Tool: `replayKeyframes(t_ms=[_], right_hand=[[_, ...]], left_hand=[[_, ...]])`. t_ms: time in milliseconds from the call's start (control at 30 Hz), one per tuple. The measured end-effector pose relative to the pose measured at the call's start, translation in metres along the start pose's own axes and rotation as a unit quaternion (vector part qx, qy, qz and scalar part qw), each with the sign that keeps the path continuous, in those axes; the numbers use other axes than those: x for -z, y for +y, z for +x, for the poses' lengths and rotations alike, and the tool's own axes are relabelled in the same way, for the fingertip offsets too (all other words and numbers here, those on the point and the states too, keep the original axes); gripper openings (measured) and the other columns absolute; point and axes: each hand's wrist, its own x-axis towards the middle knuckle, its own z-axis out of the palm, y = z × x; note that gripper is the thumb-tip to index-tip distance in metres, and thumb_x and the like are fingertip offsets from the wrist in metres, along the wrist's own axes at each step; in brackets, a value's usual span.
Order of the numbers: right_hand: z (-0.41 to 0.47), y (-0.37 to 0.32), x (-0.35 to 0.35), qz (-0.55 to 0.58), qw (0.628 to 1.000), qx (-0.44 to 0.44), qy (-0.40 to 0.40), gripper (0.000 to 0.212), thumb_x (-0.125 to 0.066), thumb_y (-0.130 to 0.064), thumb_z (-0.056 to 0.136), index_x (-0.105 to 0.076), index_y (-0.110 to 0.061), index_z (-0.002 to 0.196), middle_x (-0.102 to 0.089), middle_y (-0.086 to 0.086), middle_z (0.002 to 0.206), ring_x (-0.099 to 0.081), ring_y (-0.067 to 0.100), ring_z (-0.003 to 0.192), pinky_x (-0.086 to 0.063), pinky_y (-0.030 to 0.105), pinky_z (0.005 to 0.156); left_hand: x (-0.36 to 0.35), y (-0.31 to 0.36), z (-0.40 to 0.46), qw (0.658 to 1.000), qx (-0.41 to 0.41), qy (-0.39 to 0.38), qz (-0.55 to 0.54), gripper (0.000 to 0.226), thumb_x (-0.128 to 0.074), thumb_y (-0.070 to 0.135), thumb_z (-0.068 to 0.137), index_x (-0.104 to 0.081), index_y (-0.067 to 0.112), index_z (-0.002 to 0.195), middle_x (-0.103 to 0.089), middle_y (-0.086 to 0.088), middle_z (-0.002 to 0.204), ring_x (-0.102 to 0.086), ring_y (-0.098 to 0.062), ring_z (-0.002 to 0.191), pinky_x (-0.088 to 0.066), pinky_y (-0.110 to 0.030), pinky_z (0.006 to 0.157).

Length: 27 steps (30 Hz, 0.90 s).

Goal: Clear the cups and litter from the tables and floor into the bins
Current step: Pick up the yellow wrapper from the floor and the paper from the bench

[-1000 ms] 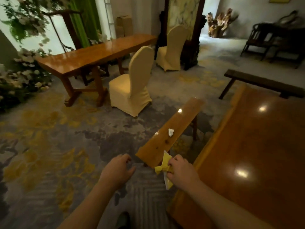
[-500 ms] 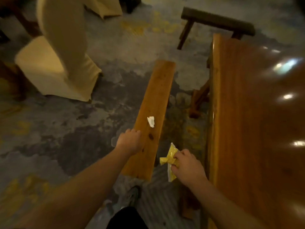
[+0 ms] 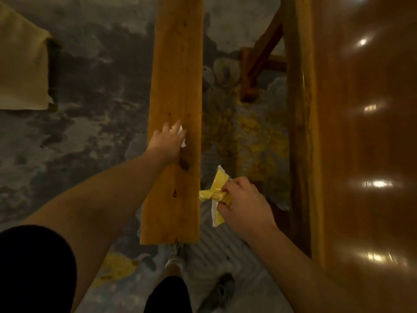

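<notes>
The person stands at the near end of a long, narrow wooden desk [image 3: 176,86], looking straight down. The left hand [image 3: 168,141] lies on the desk top over a small crumpled white tissue [image 3: 180,132], of which only slivers show beyond the fingers [image 3: 167,128] and at the thumb side. The fingers are curled down around the tissue and appear to touch it, but whether they have closed on it cannot be told from this view. The right hand [image 3: 243,203] hangs in the gap between this desk and the large glossy table [image 3: 361,154] to the right, its fingers pinched firmly on a crumpled yellow wrapper [image 3: 216,188], which sticks out above and below the grip.

The step in hand looks like picking up the tissue, one piece of litter among those to clear. The next move would call for gathering the tissue fully into the left palm and lifting it clean off the wood, then carrying both pieces to a bin. No bin is in view, so the person would have to turn and find one.
</notes>
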Motion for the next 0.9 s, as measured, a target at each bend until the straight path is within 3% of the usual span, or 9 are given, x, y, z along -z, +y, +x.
replayKeyframes(t_ms=[100, 267, 400, 633, 767, 900], right_hand=[[-0.004, 0.005, -0.005, 0.014, 1.000, -0.011, -0.007, 0.036, -0.059, -0.040, 0.092, -0.058, -0.024, 0.124, -0.048, 0.001, 0.127, -0.052, 0.025, 0.111, -0.050, 0.042, 0.087], [-0.016, 0.003, -0.004, 0.017, 1.000, -0.005, -0.004, 0.037, -0.059, -0.040, 0.091, -0.057, -0.025, 0.125, -0.048, 0.001, 0.128, -0.051, 0.024, 0.111, -0.049, 0.041, 0.086], [-0.034, -0.001, 0.010, 0.010, 1.000, 0.014, 0.020, 0.038, -0.058, -0.040, 0.093, -0.055, -0.026, 0.128, -0.048, 0.000, 0.127, -0.051, 0.024, 0.111, -0.049, 0.042, 0.088], [-0.095, 0.018, 0.063, -0.011, 0.993, 0.013, 0.115, 0.041, -0.057, -0.043, 0.093, -0.053, -0.025, 0.130, -0.049, 0.002, 0.130, -0.052, 0.026, 0.115, -0.047, 0.043, 0.090], [-0.162, 0.054, 0.087, -0.002, 0.985, -0.010, 0.172, 0.042, -0.059, -0.045, 0.092, -0.054, -0.027, 0.129, -0.050, 0.000, 0.129, -0.053, 0.024, 0.115, -0.049, 0.042, 0.092], [-0.258, 0.112, 0.097, 0.012, 0.971, -0.051, 0.233, 0.040, -0.059, -0.045, 0.091, -0.055, -0.028, 0.127, -0.051, -0.001, 0.125, -0.053, 0.022, 0.112, -0.050, 0.042, 0.091]], left_hand=[[-0.001, -0.005, 0.009, 1.000, -0.005, -0.015, 0.003, 0.056, -0.057, 0.019, 0.095, -0.035, 0.020, 0.146, -0.040, -0.014, 0.147, -0.045, -0.039, 0.128, -0.045, -0.052, 0.097], [0.003, -0.007, 0.004, 0.999, -0.002, -0.053, -0.010, 0.029, -0.050, 0.026, 0.101, -0.054, 0.019, 0.129, -0.056, -0.011, 0.122, -0.057, -0.034, 0.111, -0.047, -0.046, 0.089], [0.015, -0.004, -0.025, 0.996, 0.023, 0.001, -0.091, 0.030, -0.052, 0.037, 0.100, -0.062, 0.020, 0.123, -0.055, -0.009, 0.117, -0.054, -0.032, 0.107, -0.052, -0.046, 0.085], [0.094, 0.032, -0.112, 0.968, 0.017, 0.105, -0.226, 0.021, -0.067, 0.028, 0.091, -0.063, 0.019, 0.109, -0.062, -0.005, 0.102, -0.058, -0.024, 0.089, -0.055, -0.043, 0.073], [0.159, 0.084, -0.172, 0.959, -0.021, 0.139, -0.248, 0.011, -0.069, 0.025, 0.090, -0.064, 0.022, 0.098, -0.062, -0.001, 0.094, -0.059, -0.020, 0.079, -0.053, -0.038, 0.064], [0.213, 0.169, -0.240, 0.948, -0.087, 0.167, -0.255, 0.012, -0.072, 0.025, 0.089, -0.066, 0.023, 0.100, -0.063, 0.000, 0.095, -0.061, -0.019, 0.083, -0.053, -0.038, 0.068]])
